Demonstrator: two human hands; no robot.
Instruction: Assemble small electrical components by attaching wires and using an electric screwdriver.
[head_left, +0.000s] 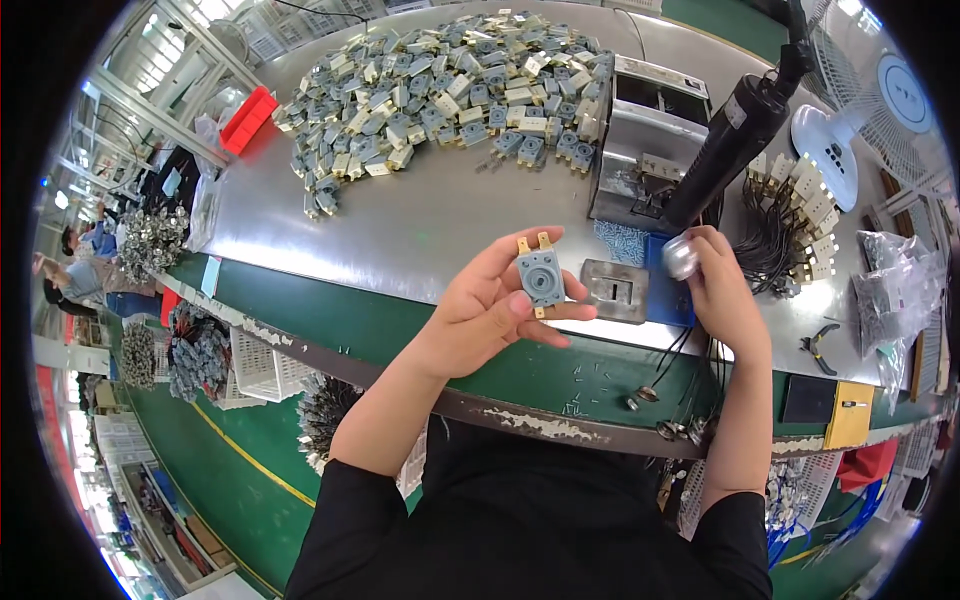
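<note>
In my left hand (470, 312) is a small square grey electrical part (541, 278) with brass tabs, held between thumb and fingers. Its face, with a round recess, is turned up. My right hand (722, 285) has its fingers closed round a shiny, round metal cap (681, 258), over the edge of a blue mat (668, 292). Between the hands lies a metal fixture block (613, 292) with a slotted middle. Just behind it is a patch of small blue screws (620, 242).
A large heap of similar grey parts (470, 90) covers the back of the table. A black electric screwdriver (730, 140) hangs beside a metal screw feeder (652, 120). Wired parts (790, 225), pliers (822, 348) and a fan (850, 115) are on the right. A red bin (248, 120) stands back left.
</note>
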